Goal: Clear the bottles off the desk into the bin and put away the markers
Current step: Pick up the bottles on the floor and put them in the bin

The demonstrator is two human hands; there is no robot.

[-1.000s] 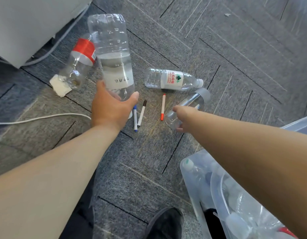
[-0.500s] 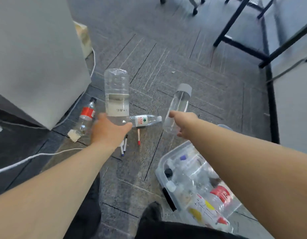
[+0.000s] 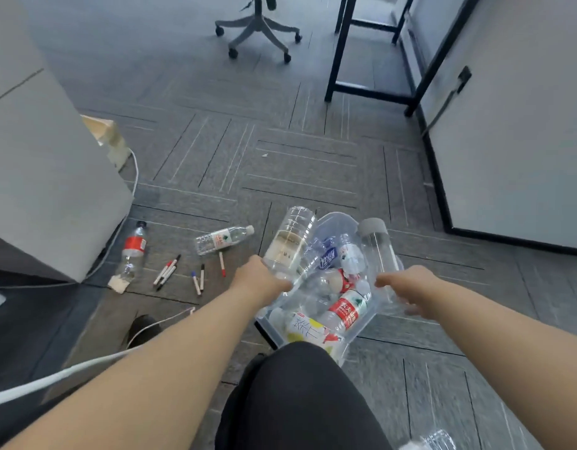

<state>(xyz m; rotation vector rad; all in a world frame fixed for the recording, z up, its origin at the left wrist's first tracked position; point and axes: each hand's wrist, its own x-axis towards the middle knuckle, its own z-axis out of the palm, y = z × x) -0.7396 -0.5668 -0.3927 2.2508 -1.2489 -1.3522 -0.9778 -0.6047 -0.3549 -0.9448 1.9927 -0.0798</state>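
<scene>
The left hand (image 3: 259,280) grips a big clear bottle (image 3: 292,241) by its lower end, fingers curled round it. The right hand (image 3: 407,284) holds a slim grey-capped bottle (image 3: 378,251) the same way, and both bottles tilt above the clear bin (image 3: 340,217), which is packed with other bottles. On the carpet left of the bin lie a red-labelled bottle (image 3: 133,251), a white-labelled bottle (image 3: 220,240) and several markers (image 3: 201,277).
</scene>
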